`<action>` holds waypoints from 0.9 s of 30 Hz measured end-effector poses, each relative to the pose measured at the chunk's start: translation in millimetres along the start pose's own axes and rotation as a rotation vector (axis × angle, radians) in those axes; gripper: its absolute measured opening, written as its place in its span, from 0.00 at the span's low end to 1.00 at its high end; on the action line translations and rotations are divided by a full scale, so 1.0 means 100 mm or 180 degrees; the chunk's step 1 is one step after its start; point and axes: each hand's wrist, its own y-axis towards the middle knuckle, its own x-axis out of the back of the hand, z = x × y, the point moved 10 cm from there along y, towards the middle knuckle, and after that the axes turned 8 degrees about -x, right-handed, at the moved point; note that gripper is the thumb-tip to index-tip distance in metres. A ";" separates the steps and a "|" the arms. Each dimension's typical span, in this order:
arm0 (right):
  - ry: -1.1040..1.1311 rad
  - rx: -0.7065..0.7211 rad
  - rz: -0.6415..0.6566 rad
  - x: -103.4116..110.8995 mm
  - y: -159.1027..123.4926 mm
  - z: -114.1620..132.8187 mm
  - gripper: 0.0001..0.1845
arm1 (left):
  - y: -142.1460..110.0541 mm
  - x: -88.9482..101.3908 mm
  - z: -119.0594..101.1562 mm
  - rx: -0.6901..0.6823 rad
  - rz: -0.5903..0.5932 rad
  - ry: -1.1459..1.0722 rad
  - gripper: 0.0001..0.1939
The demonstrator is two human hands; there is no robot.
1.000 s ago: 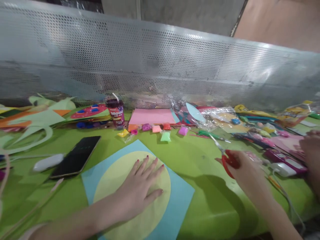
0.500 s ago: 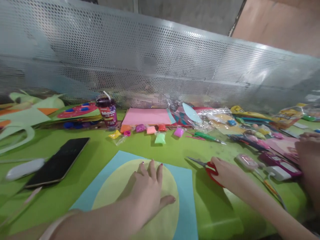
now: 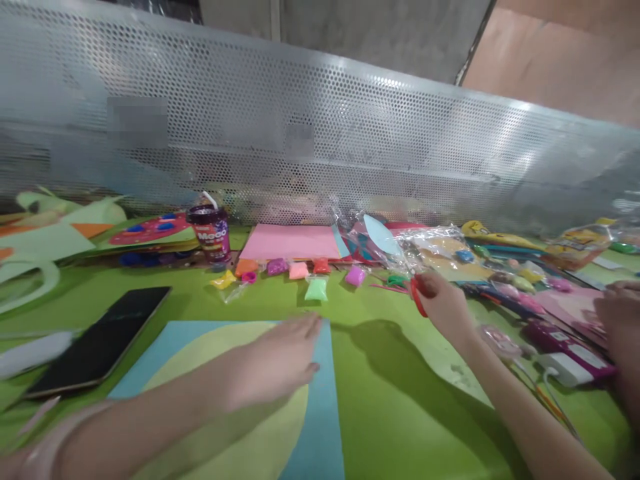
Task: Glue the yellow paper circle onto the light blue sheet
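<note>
A sheet of light blue paper (image 3: 320, 413) lies on the green table with a pale yellow oval (image 3: 260, 427) on it. My left hand (image 3: 280, 357) is over the upper right part of the oval, somewhat blurred, its fingers stretched out. Whether it touches the paper I cannot tell. My right hand (image 3: 443, 303) grips red-handled scissors (image 3: 418, 297), raised over the table to the right of the paper. Their blades point away and blur into the clutter behind. Small bags of coloured clay, among them a green bag (image 3: 316, 289) and a purple bag (image 3: 355, 276), lie beyond the paper.
On the left lie a black phone (image 3: 100, 340) and a white device (image 3: 35, 355). At the back stand a purple drink cup (image 3: 213, 237) and pink paper (image 3: 290, 241) before a perforated metal screen (image 3: 320, 133). A power bank (image 3: 570, 347) and another person's hand (image 3: 623, 313) are at right.
The blue paper with the oval has shifted left and turned slightly. My left hand has turned, fingers now pointing right. My right hand has lifted the scissors up and away from the table.
</note>
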 end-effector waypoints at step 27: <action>-0.0764 0.0495 0.0889 -0.46 0.44 -0.31 0.11 | 1.74 0.30 -0.50 -0.0428 -0.1172 -0.0379 0.27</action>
